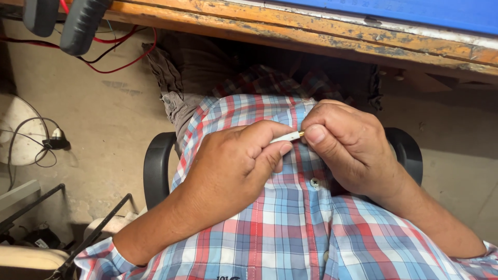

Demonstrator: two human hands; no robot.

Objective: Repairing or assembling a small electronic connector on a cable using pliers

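Two hands, one small stick thing btwn them. The left hand (233, 166) is curled up, w/ thumb and first finger pinching the white end of a thin rod (288, 137). The right hand (345, 148) is curled too, thumb pressed on top, pinching the other end of the rod. Knuckles of both hands nearly touch.

The rod is short and skinny. It is white on the left part and shiny gold at the right tip. Most of it is hidden inside the fingers, so can't tell how long it is. It sits in front of the belly, just above a plaid shirt (290, 228) w/ red, blue and white squares. One white button (314, 182) shows just under the hands.

One black chair, w/ 2 armrests (155, 168), one on each side. One wooden table edge (290, 31) runs across the top, worn and orange, w/ a blue sheet (415, 10) on it. Red wires (124, 57) hang at top left. One black plug w/ cord (54, 141) lies on the grey floor (104, 135) at left.
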